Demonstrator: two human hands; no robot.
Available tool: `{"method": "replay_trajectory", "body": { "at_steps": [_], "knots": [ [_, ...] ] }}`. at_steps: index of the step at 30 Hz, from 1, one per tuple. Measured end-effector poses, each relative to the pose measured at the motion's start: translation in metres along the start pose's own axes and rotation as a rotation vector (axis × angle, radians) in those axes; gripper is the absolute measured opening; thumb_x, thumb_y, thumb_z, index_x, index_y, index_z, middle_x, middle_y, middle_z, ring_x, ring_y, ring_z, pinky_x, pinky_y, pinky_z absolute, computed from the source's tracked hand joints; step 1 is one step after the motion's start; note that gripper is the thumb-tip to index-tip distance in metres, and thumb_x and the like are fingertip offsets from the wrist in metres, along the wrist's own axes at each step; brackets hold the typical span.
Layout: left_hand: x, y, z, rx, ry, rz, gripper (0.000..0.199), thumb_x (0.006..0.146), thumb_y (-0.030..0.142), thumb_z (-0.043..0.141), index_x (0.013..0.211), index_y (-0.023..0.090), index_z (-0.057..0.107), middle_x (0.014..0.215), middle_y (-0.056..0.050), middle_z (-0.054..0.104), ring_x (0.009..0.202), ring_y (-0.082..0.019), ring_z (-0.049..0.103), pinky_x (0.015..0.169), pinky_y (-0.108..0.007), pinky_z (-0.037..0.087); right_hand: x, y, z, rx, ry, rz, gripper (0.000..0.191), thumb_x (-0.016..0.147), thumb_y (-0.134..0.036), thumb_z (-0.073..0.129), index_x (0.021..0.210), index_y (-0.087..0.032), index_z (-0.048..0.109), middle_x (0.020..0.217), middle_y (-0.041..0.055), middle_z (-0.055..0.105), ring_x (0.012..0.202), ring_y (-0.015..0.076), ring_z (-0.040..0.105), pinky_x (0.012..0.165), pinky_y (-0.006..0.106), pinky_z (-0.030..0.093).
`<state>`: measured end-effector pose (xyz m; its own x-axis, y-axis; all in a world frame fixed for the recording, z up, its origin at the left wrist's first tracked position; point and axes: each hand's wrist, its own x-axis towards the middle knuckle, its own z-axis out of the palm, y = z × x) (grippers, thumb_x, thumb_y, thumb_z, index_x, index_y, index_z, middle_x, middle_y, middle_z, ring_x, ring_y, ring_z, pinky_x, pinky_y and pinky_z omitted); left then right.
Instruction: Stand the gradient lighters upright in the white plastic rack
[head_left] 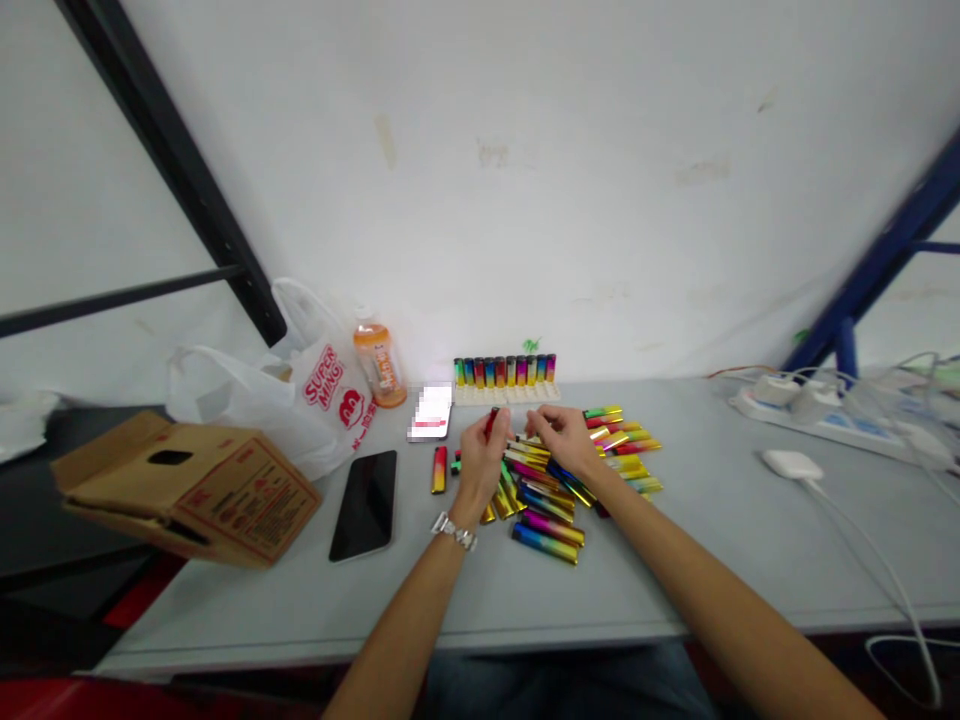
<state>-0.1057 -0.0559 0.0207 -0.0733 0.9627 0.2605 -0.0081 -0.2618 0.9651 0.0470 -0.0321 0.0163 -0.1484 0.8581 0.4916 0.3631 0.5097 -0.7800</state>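
Several shiny multicoloured lighters [546,542] lie in a loose pile on the grey table [712,540]. My left hand [484,455] is closed around a dark red lighter [491,421], whose top shows above the fingers. Just to its right, my right hand [564,436] is closed with its fingertips pinched together over the pile; what they hold, if anything, is too small to make out. Behind both hands, a row of upright lighters [500,372] stands in a white rack [510,395] by the wall. One red and yellow lighter [439,470] lies apart, left of my left hand.
On the left are a black tablet or phone [364,505], a lit phone [431,412], an orange drink bottle [381,362], a white plastic bag [319,400] and an open cardboard box [202,485]. A white charger [793,464] and power strips [832,415] with cables lie right.
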Motion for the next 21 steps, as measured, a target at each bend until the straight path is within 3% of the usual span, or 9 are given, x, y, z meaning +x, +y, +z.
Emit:
{"method": "replay_trajectory", "body": {
  "at_steps": [4,10,21],
  "knots": [
    [0.0010,-0.0025,-0.0002,0.213,0.079,0.058,0.051,0.084,0.055,0.053,0.051,0.018,0.044,0.048,0.004,0.038,0.049,-0.009,0.035,0.050,-0.024,0.026,-0.0025,-0.0002,0.0046,-0.021,-0.020,0.013,0.041,0.092,-0.039,0.050,0.060,-0.016,0.062,0.055,0.0000,0.059,0.053,0.0120,0.050,0.056,0.025,0.037],
    [0.0023,-0.0017,-0.0013,0.236,0.074,0.013,0.042,0.082,0.046,0.052,0.051,0.019,0.040,0.048,0.005,0.035,0.048,-0.009,0.032,0.049,-0.024,0.023,-0.0031,0.0041,0.0075,-0.037,-0.020,0.013,0.041,0.092,-0.038,0.050,0.060,-0.016,0.061,0.056,-0.0001,0.060,0.054,0.0119,0.051,0.056,0.025,0.037],
    [-0.0019,0.0025,-0.0007,0.213,0.048,0.019,0.053,0.081,0.061,0.056,0.054,0.017,0.046,0.051,0.004,0.037,0.052,-0.009,0.034,0.051,-0.024,0.025,-0.0034,0.0007,0.0087,-0.034,-0.025,0.019,0.038,0.091,-0.037,0.052,0.059,-0.017,0.060,0.055,-0.0008,0.058,0.052,0.0119,0.050,0.055,0.024,0.037]
  ]
}}
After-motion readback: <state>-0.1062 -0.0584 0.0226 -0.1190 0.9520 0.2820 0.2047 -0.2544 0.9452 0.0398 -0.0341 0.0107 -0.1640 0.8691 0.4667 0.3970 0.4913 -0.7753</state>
